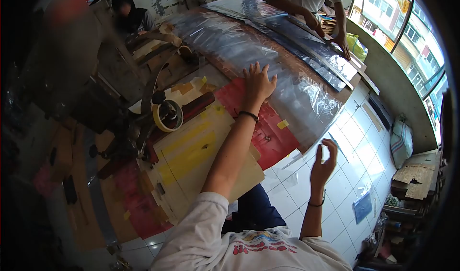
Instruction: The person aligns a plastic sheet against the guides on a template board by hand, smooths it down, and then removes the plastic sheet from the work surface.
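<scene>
My left hand (260, 83) reaches forward with its fingers spread. It rests at the near edge of the clear plastic sheeting (230, 43) that covers the large table, just beyond a red panel (275, 139). Lower and to the right, my right hand (323, 164) hangs in the air over the tiled floor. Its fingers are curved and stand apart from the thumb, with nothing visible between them. Under my left forearm lies a pale board (206, 151) with yellow strips. A roll of tape (158, 120) sits on a dark metal device left of the board.
Across the table, another person's hands (340, 46) work along a long metal strip (306, 53) over dark sheets. Two more people are at the left. A white sack (401, 141) and cardboard (414, 177) stand by the right wall; a blue packet (362, 208) lies on the floor.
</scene>
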Available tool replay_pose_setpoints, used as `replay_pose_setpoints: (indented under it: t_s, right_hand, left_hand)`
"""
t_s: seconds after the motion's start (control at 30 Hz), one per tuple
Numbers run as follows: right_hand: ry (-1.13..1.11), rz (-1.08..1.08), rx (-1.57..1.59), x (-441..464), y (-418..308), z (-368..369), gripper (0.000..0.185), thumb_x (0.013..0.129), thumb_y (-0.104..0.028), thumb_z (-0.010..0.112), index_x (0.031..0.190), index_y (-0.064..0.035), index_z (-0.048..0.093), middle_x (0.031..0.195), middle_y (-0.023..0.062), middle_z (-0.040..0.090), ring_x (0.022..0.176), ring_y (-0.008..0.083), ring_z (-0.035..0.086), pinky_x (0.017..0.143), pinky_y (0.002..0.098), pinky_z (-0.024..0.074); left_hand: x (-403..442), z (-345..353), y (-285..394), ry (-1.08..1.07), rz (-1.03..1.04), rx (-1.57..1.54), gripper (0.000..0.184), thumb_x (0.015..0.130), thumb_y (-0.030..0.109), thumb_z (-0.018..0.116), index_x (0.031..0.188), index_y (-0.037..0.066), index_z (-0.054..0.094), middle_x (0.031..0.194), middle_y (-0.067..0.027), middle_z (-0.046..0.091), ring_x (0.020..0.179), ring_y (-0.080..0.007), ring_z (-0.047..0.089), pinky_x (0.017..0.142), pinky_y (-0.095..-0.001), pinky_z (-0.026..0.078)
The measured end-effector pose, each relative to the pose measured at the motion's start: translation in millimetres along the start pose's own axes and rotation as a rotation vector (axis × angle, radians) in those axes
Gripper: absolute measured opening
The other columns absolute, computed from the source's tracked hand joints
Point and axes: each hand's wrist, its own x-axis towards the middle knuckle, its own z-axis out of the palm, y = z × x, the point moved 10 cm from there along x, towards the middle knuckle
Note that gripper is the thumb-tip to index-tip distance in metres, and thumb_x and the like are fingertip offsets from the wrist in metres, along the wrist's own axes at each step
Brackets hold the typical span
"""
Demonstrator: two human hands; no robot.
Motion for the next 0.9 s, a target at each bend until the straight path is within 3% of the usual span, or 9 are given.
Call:
replay_pose_setpoints:
  t_s: [0.1, 0.17, 0.27, 0.5, 0.67, 0.73, 0.77, 0.83, 0.9]
  right_hand:
    - [-0.249, -0.005, 0.109, -29.6, -51.5, 43.2, 0.022, 0.089, 0.006, 0.074, 0.107, -0.0065, 0.072, 0.124, 0.0131, 0.07, 0.123, 0.0327, 0.063, 0.113, 0.0465, 0.0437]
    - [-0.376, -0.125, 0.032, -47.3, -58.8, 64.4, 0.025, 0.088, -0.002, 0.079, 0.11, -0.0136, 0.074, 0.131, 0.0077, 0.069, 0.131, 0.029, 0.061, 0.129, 0.0567, 0.02]
    - [-0.44, -0.173, -0.061, -55.3, -62.0, 79.6, 0.024, 0.088, -0.009, 0.079, 0.111, -0.017, 0.074, 0.135, 0.005, 0.068, 0.136, 0.029, 0.058, 0.131, 0.0597, 0.0097]
    - [-0.485, -0.196, -0.022, -53.0, -58.6, 80.6, 0.018, 0.092, -0.01, 0.075, 0.109, -0.0163, 0.076, 0.133, 0.0049, 0.07, 0.136, 0.0294, 0.058, 0.131, 0.0586, 0.0065]
    - [-0.226, -0.182, 0.209, -61.8, -71.2, 34.1, 0.014, 0.095, 0.004, 0.069, 0.106, -0.0032, 0.072, 0.114, 0.0117, 0.076, 0.108, 0.0283, 0.073, 0.128, 0.0544, 0.0289]
    - [-0.315, -0.161, 0.265, -70.0, -57.4, 30.6, 0.017, 0.095, 0.009, 0.065, 0.106, -0.001, 0.071, 0.09, 0.0109, 0.077, 0.095, 0.0245, 0.075, 0.113, 0.0473, 0.0489]
    - [-0.397, -0.002, 0.327, -80.6, -49.6, 31.0, 0.014, 0.096, 0.007, 0.065, 0.107, -0.0001, 0.071, 0.08, 0.0082, 0.074, 0.08, 0.0184, 0.074, 0.088, 0.0373, 0.0586]
    - [-0.684, 0.35, 0.48, -110.8, -26.5, 43.1, 0.008, 0.099, 0.001, 0.067, 0.104, 0.0003, 0.072, 0.07, 0.0042, 0.068, 0.064, 0.0103, 0.065, 0.064, 0.0281, 0.0525]
    - [-0.95, 0.242, 0.532, -138.2, -32.8, 58.8, 0.01, 0.101, -0.007, 0.068, 0.104, 0.0003, 0.074, 0.063, 0.0, 0.062, 0.057, 0.0059, 0.058, 0.056, 0.0252, 0.0438]
  left_hand:
    - [4.8, -38.5, 8.9, 0.197, 0.027, -0.014, 0.039, 0.095, 0.03, 0.07, 0.131, 0.014, 0.07, 0.134, -0.0171, 0.066, 0.132, -0.0358, 0.057, 0.123, -0.0599, 0.029]
    - [3.4, -73.9, 28.3, 0.316, 0.068, -0.085, 0.03, 0.092, 0.022, 0.072, 0.121, 0.015, 0.073, 0.118, -0.0114, 0.07, 0.117, -0.0329, 0.064, 0.117, -0.0564, 0.037]
    - [13.1, -148.5, 71.4, 0.458, 0.239, -0.272, 0.021, 0.088, 0.011, 0.07, 0.109, 0.012, 0.075, 0.095, -0.0089, 0.073, 0.093, -0.0312, 0.071, 0.094, -0.0459, 0.053]
    - [-69.3, -185.1, 169.4, -0.072, 0.367, -0.577, 0.014, 0.089, 0.014, 0.077, 0.101, 0.007, 0.076, 0.079, -0.0141, 0.075, 0.072, -0.0307, 0.076, 0.069, -0.0418, 0.059]
    - [-272.1, -178.9, 149.6, -0.419, 0.394, -0.839, 0.017, 0.091, 0.014, 0.079, 0.095, 0.005, 0.065, 0.065, -0.0077, 0.062, 0.06, -0.0217, 0.066, 0.061, -0.0374, 0.052]
    - [-336.5, -182.7, 120.4, -0.774, 0.144, -0.952, 0.027, 0.095, 0.024, 0.081, 0.088, 0.005, 0.063, 0.063, -0.0055, 0.059, 0.058, -0.0155, 0.058, 0.058, -0.0327, 0.046]
    - [-372.4, -177.1, 96.8, -0.833, 0.073, -0.97, 0.033, 0.097, 0.028, 0.081, 0.085, 0.004, 0.062, 0.064, -0.0045, 0.059, 0.058, -0.0129, 0.056, 0.058, -0.0315, 0.045]
    - [-433.6, -174.1, 45.7, -0.971, -0.178, -0.927, 0.036, 0.101, 0.032, 0.077, 0.085, 0.003, 0.064, 0.07, -0.0047, 0.064, 0.064, -0.0112, 0.056, 0.062, -0.0311, 0.047]
    - [-502.4, -164.5, -16.5, -0.89, -0.483, -0.95, 0.038, 0.104, 0.036, 0.072, 0.091, 0.001, 0.07, 0.078, -0.0082, 0.07, 0.071, -0.0134, 0.063, 0.068, -0.0331, 0.051]
